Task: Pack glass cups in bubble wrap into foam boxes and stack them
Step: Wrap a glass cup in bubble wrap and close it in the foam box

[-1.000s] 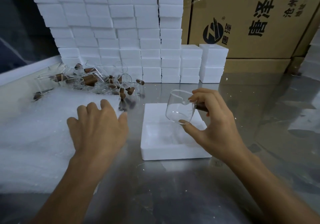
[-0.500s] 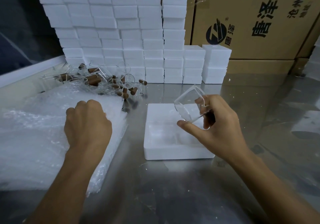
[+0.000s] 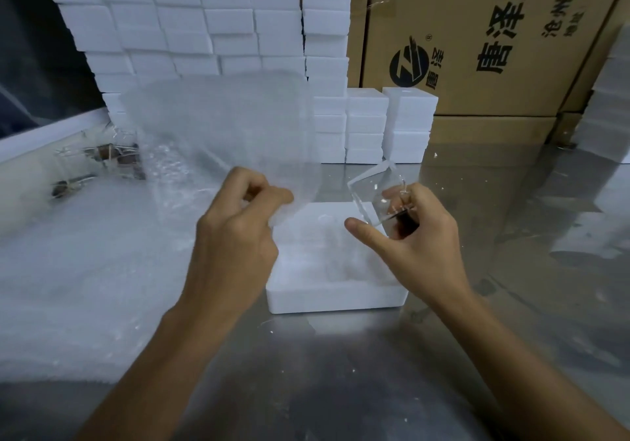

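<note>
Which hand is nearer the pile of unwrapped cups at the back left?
Left. The left hand, pinching a bubble wrap sheet, is right of the cup pile; the right hand, holding a glass cup, is farther right.

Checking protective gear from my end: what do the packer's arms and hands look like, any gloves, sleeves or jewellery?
Both hands are bare: no gloves on the left hand or the right hand. Both forearms are uncovered as far as the frame shows, with no sleeve or cuff in view. No watch, bracelet or ring is visible on either side. Fingernails look short and unpainted where they show.
</note>
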### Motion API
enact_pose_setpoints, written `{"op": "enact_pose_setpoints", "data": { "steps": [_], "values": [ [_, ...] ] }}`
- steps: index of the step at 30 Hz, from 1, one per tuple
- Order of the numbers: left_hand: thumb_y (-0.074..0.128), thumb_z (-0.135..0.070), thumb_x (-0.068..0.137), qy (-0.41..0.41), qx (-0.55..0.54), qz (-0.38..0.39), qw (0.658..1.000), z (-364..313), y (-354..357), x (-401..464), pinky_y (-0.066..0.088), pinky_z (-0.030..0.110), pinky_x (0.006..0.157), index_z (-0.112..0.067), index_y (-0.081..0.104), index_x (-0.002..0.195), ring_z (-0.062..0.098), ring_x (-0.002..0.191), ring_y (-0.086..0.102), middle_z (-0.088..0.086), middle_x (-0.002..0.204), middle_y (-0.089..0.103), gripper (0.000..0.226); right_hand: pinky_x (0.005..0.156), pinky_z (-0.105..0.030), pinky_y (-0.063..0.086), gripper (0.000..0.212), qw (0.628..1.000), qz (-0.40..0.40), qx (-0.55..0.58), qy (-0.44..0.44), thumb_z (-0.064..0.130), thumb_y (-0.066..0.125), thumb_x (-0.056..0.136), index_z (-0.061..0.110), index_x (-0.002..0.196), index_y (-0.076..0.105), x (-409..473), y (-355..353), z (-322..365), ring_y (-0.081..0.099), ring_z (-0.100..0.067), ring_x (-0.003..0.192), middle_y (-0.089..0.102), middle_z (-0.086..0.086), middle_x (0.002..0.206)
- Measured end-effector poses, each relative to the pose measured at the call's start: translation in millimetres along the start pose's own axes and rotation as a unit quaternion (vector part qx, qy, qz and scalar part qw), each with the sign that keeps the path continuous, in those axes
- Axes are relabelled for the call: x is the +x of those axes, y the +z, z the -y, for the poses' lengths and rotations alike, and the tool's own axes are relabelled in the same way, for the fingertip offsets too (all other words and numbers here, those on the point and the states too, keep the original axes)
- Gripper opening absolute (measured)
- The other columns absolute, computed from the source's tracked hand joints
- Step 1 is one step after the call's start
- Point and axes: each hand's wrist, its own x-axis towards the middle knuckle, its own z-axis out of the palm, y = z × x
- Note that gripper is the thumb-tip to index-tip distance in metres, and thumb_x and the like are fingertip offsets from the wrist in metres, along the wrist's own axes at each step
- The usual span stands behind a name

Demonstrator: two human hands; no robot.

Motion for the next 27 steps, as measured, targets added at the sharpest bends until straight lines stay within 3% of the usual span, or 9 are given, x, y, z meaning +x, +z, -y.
{"op": "enact_pose_setpoints", "data": {
  "steps": [2, 4, 8, 11, 16, 18, 21, 24, 27],
  "values": [
    [0.054, 0.019, 0.079, -0.053, -0.032, 0.056, 0.997, 1.1, 8.9, -6.8, 0.041, 0.021, 0.066, 0.002, 0.073, 0.085, 0.025, 0.071, 0.059, 0.013, 0.087, 0.059, 0.026, 0.056, -0.010, 0.039, 0.043, 1.000, -0.007, -0.002, 0.028, 0.036, 0.089, 0.068, 0.014, 0.083, 0.056, 1.5, -1.2, -2.0, 0.047, -0.004, 0.057, 0.053, 0.004, 0.079],
    [0.054, -0.002, 0.081, -0.111, -0.051, 0.085, 0.989, 2.4, 14.8, -12.3, 0.050, 0.031, 0.065, -0.002, 0.074, 0.079, 0.025, 0.069, 0.061, 0.008, 0.085, 0.062, 0.020, 0.056, -0.011, 0.040, 0.045, 0.998, -0.010, 0.007, 0.056, 0.035, 0.090, 0.067, 0.010, 0.088, 0.060, 3.1, -2.0, -4.6, 0.046, -0.005, 0.055, 0.055, 0.000, 0.078],
    [0.081, -0.040, 0.075, -0.195, -0.009, 0.096, 0.976, 4.8, 17.0, -15.8, 0.045, 0.031, 0.064, -0.009, 0.066, 0.068, 0.023, 0.064, 0.056, 0.001, 0.075, 0.060, 0.036, 0.056, -0.014, 0.041, 0.046, 0.996, -0.003, 0.016, 0.085, 0.037, 0.090, 0.067, 0.011, 0.089, 0.060, 4.1, -3.5, -7.2, 0.047, -0.007, 0.055, 0.059, -0.007, 0.080],
    [0.087, -0.025, 0.072, -0.215, 0.011, 0.117, 0.969, 6.9, 16.5, -14.9, 0.038, 0.031, 0.064, -0.013, 0.053, 0.081, 0.024, 0.065, 0.051, 0.001, 0.075, 0.057, 0.037, 0.055, -0.014, 0.042, 0.045, 0.995, 0.003, 0.029, 0.100, 0.038, 0.089, 0.067, 0.013, 0.089, 0.059, 3.3, -3.0, -6.2, 0.048, -0.004, 0.054, 0.059, -0.007, 0.080],
    [0.066, -0.010, 0.088, -0.189, 0.032, 0.071, 0.979, 4.9, 14.5, -15.7, 0.037, 0.030, 0.061, -0.008, 0.065, 0.086, 0.022, 0.061, 0.049, 0.006, 0.074, 0.065, 0.003, 0.059, -0.018, 0.044, 0.042, 0.989, 0.010, 0.073, 0.126, 0.036, 0.089, 0.068, 0.017, 0.078, 0.054, 1.5, -1.7, -0.2, 0.048, -0.003, 0.055, 0.065, 0.000, 0.088],
    [0.064, -0.010, 0.090, -0.186, 0.038, 0.069, 0.979, 5.4, 14.8, -16.0, 0.039, 0.031, 0.061, -0.006, 0.069, 0.086, 0.027, 0.066, 0.055, 0.008, 0.079, 0.063, 0.008, 0.061, -0.022, 0.045, 0.045, 0.976, 0.013, 0.150, 0.155, 0.040, 0.089, 0.066, 0.015, 0.074, 0.051, 1.3, -2.1, 5.0, 0.052, -0.007, 0.061, 0.066, 0.003, 0.084],
    [0.064, -0.008, 0.092, -0.167, 0.032, 0.063, 0.983, 2.6, 14.7, -14.6, 0.046, 0.037, 0.062, -0.001, 0.070, 0.095, 0.033, 0.075, 0.060, 0.013, 0.087, 0.062, 0.010, 0.055, -0.021, 0.043, 0.061, 0.940, 0.059, 0.268, 0.202, 0.052, 0.081, 0.061, 0.001, 0.084, 0.055, 0.2, -1.4, 14.3, 0.059, -0.009, 0.062, 0.069, -0.001, 0.074],
    [0.064, -0.004, 0.092, -0.165, 0.004, 0.062, 0.984, -3.4, 13.5, -11.8, 0.053, 0.043, 0.060, -0.003, 0.058, 0.096, 0.036, 0.066, 0.062, 0.012, 0.079, 0.064, 0.007, 0.064, -0.031, 0.040, 0.049, 0.885, 0.137, 0.368, 0.249, 0.058, 0.073, 0.061, 0.015, 0.082, 0.061, -3.9, 4.8, 25.6, 0.067, -0.014, 0.075, 0.077, 0.003, 0.092],
    [0.062, 0.017, 0.084, -0.113, 0.006, 0.081, 0.990, -4.3, 14.0, -12.8, 0.053, 0.047, 0.052, -0.001, 0.056, 0.080, 0.036, 0.058, 0.058, 0.015, 0.072, 0.061, 0.019, 0.068, -0.025, 0.052, 0.039, 0.810, 0.183, 0.487, 0.270, 0.054, 0.071, 0.074, 0.017, 0.087, 0.069, -7.4, 9.1, 36.2, 0.071, -0.016, 0.084, 0.073, -0.001, 0.115]
  ]
}}
